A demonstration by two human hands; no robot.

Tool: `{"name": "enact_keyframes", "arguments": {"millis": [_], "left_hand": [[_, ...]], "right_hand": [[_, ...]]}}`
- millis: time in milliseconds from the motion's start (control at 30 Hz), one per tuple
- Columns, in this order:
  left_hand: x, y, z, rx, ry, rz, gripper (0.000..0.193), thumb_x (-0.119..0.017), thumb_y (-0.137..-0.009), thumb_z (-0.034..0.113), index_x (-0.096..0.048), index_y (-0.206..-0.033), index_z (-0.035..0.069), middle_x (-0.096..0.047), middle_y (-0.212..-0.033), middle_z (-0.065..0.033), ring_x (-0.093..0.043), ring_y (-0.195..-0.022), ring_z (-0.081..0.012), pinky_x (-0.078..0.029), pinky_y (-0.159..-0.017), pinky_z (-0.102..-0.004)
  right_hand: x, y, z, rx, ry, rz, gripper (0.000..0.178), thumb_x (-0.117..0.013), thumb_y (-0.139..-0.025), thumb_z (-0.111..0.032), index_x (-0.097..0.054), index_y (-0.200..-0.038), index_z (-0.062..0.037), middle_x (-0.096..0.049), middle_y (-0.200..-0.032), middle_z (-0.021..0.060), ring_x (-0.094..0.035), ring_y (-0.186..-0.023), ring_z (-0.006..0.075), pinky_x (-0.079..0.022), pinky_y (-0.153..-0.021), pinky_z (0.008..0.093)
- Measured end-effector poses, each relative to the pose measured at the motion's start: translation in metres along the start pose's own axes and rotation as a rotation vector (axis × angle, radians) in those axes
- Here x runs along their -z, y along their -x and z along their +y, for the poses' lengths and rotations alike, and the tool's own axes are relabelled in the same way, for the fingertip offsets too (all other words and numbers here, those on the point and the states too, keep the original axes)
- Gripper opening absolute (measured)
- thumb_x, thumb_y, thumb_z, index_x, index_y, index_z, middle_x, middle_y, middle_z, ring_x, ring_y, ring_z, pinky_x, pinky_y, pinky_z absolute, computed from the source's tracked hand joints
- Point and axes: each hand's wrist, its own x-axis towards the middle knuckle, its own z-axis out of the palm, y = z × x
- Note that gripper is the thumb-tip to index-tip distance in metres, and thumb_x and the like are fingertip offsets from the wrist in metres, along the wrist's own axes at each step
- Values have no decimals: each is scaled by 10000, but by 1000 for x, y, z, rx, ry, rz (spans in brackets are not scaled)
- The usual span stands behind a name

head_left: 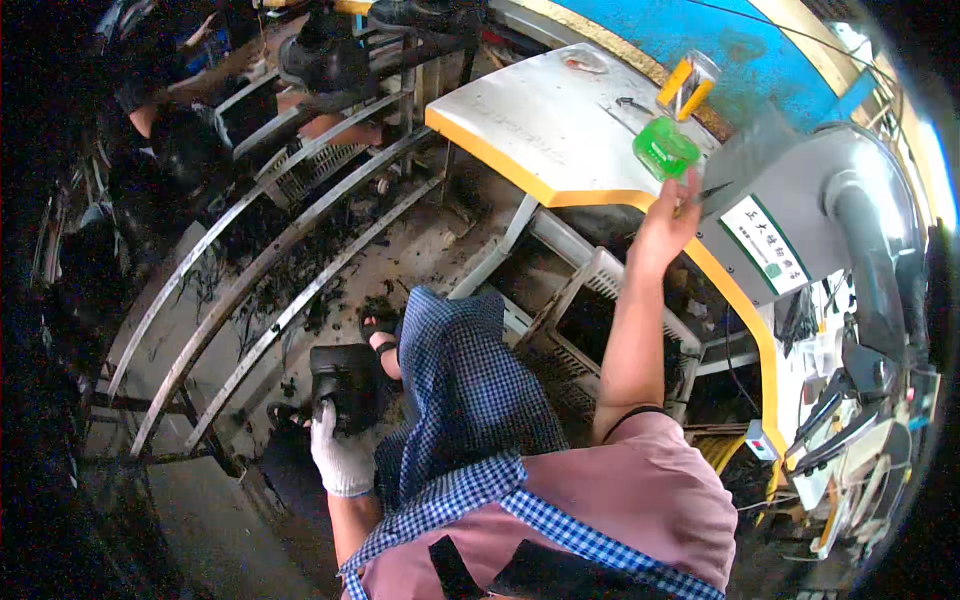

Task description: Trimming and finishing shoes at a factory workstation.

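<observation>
My left hand (pixel 340 455), in a white knitted glove, is closed on a black shoe (pixel 345 385) held low beside my apron. My bare right hand (pixel 672 222) is raised over the edge of the white worktable (pixel 510 115). Its fingers are curled, and a thin dark pointed tool (pixel 716 188) sticks out beside them; its grip end is hidden. Just beyond the fingertips sits a green plastic container (pixel 665 150). Whether the fingers touch it, I cannot tell. Behind it stands a clear holder with yellow sides (pixel 689 86).
A grey machine (pixel 770 220) with a label stands right of my hand. Curved metal rails (pixel 290 215) run along my left, with black shoes (pixel 325 60) at their far end. Under the table is a plastic crate (pixel 600 270). Dark scraps litter the floor.
</observation>
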Motion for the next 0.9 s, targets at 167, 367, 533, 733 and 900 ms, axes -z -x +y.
{"name": "enact_keyframes", "arguments": {"millis": [167, 367, 533, 733, 900], "left_hand": [[-3, -3, -5, 25, -55, 37, 523, -527, -828, 296, -399, -1291, 88, -469, -1256, -139, -501, -1106, -320, -428, -912, -451], [-2, -4, -6, 38, -11, -2, 438, -484, -870, 285, -434, -1250, 74, -524, -1200, -121, -536, -1052, -315, -442, -884, -464], [20, -13, -13, -96, -348, 20, 413, -467, -880, 284, -456, -1226, 60, -529, -1193, -126, -540, -1045, -312, -437, -891, -461], [24, -14, -14, -28, -172, 127, 375, -461, -884, 254, -501, -1184, 32, -545, -1175, -122, -537, -1057, -263, -433, -902, -400], [-6, -17, -1, 52, 58, 46, 330, -522, -866, 204, -512, -1153, 40, -558, -1138, -122, -539, -1047, -231, -435, -861, -350]], "right_hand": [[11, -60, 48, -7, -26, 41, 336, -582, -839, -99, -520, -1148, 17, -537, -895, 23, -474, -662, 85, -388, -616, 231], [12, -75, 53, 120, 191, -51, 178, -592, -830, -97, -636, -945, 32, -617, -879, 79, -541, -751, 127, -431, -704, 270], [17, -62, 33, 213, 300, -27, 197, -592, -842, -124, -641, -948, 35, -616, -835, 73, -542, -692, 137, -433, -658, 265], [2, -19, -6, 119, 104, -15, 242, -542, -882, -127, -605, -1050, 36, -625, -899, 75, -474, -557, 62, -390, -537, 203], [-4, 38, -39, -2, -114, -189, 286, -543, -885, -132, -561, -1106, 49, -617, -930, 117, -478, -558, 67, -376, -536, 196]]}}
